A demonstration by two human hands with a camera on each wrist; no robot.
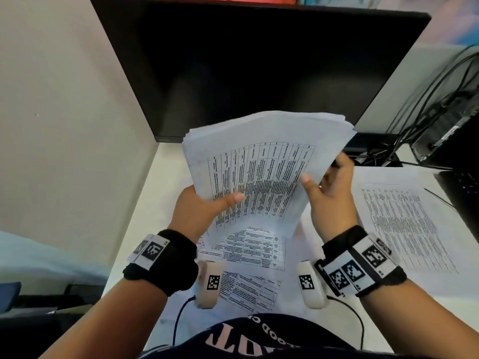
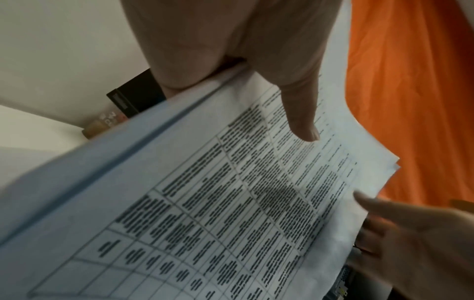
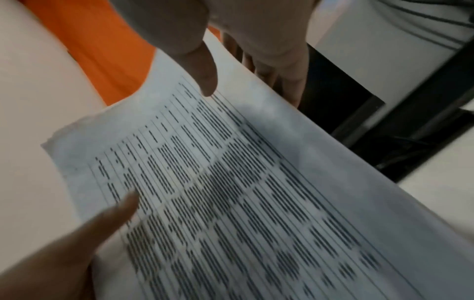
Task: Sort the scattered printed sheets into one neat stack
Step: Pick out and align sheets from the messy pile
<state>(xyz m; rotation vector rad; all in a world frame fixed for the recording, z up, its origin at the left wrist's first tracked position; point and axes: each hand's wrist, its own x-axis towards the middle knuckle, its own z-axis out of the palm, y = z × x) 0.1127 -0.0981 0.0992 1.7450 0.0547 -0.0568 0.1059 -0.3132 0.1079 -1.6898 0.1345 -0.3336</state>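
Note:
A thick bundle of printed sheets (image 1: 261, 161) with tables stands nearly upright above the white desk, slightly bowed. My left hand (image 1: 204, 206) grips its left edge, thumb across the front page and fingers behind; the left wrist view shows that thumb (image 2: 300, 113) on the bundle (image 2: 231, 203). My right hand (image 1: 326, 187) holds the right edge, thumb on the front and fingers behind, as the right wrist view shows on the bundle (image 3: 243, 192). Loose printed sheets lie flat under the bundle (image 1: 254, 252) and to the right (image 1: 404, 224).
A dark monitor (image 1: 259, 66) stands close behind the bundle. Black cables (image 1: 430, 99) and a dark device (image 1: 451, 130) crowd the back right. A cream wall (image 1: 64, 112) borders the white desk (image 1: 160, 193) on the left. Orange cloth (image 2: 410, 101) shows in the left wrist view.

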